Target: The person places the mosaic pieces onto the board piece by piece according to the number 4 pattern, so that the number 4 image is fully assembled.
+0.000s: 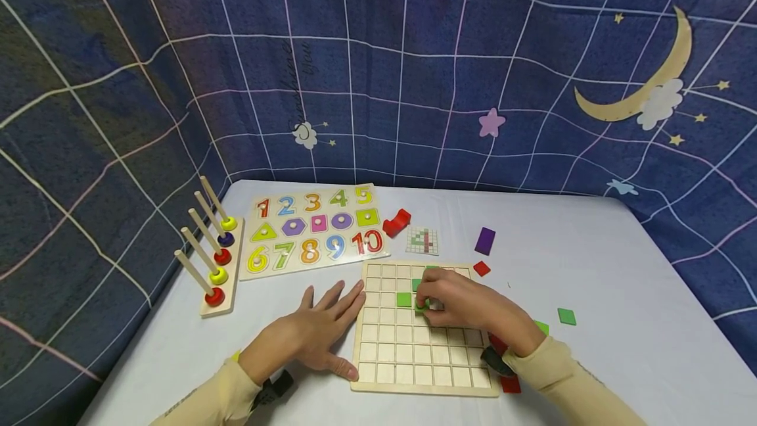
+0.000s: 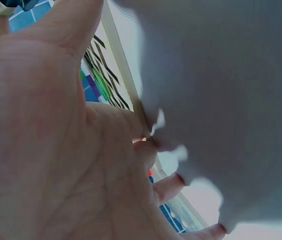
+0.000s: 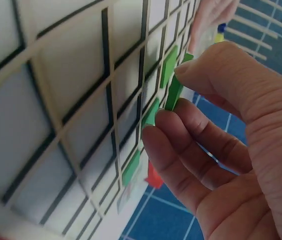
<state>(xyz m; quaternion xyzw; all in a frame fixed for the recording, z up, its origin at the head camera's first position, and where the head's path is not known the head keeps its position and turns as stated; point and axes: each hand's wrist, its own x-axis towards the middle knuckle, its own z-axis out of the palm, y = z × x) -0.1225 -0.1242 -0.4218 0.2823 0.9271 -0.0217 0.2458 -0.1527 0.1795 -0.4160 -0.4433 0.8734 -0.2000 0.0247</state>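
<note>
A square wooden grid board (image 1: 378,350) lies flat on the white table. Several green square tiles (image 1: 404,300) sit in its upper cells. Over the board, my right hand (image 1: 464,298) pinches another green tile (image 3: 177,87) between thumb and fingers; the right wrist view shows it tilted just off the grid, beside the placed tiles. My left hand (image 1: 322,334) lies spread at the board's left edge, with fingertips and thumb touching the frame. A small pattern card (image 1: 422,240) with a green and red figure lies behind the board.
At the left stands a peg stand (image 1: 220,307) with coloured rings. A number and shape puzzle board (image 1: 307,261) lies behind the left hand. Around the grid are a red curved block (image 1: 397,223), purple block (image 1: 485,240), red tile (image 1: 481,269), loose green tile (image 1: 566,316) and red pieces (image 1: 510,384).
</note>
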